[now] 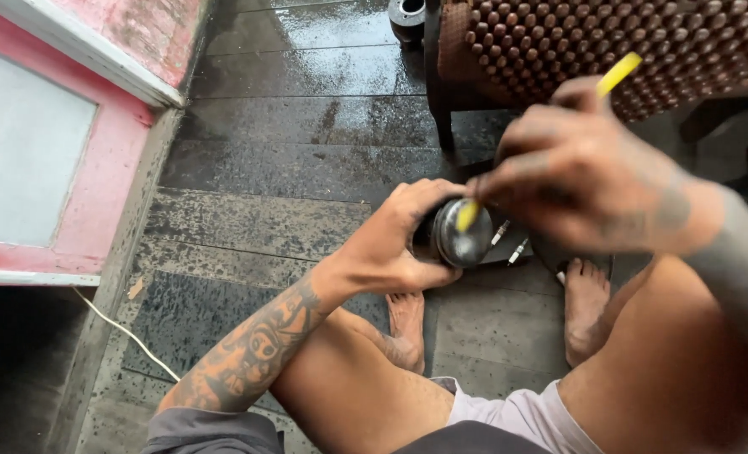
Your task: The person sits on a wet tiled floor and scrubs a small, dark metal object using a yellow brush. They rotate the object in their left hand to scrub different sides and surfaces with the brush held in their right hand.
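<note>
Left hand: clamped around round metal part, frame centre.
Right hand: at 2 o'clock, pinching yellow tool, tip on part.
Risk: tool likely slips on shiny face, striking fingers.
Floor: wet boards.

From where I'm watching, the round metal part in my left hand is shiny silver-grey with a darker rim, and the brush pinched in my right hand is bright yellow at both the handle and the tip against the metal. My left forearm is covered in dark blue-black tattoo patterns, the floorboards are wet dark grey-black with paler worn patches, and the seat behind is a grid of reddish-brown beads. The wall panel on the left is faded pink-red with a pale grey-white inset, my shorts are light grey, and a thin white cord runs over the boards.
</note>
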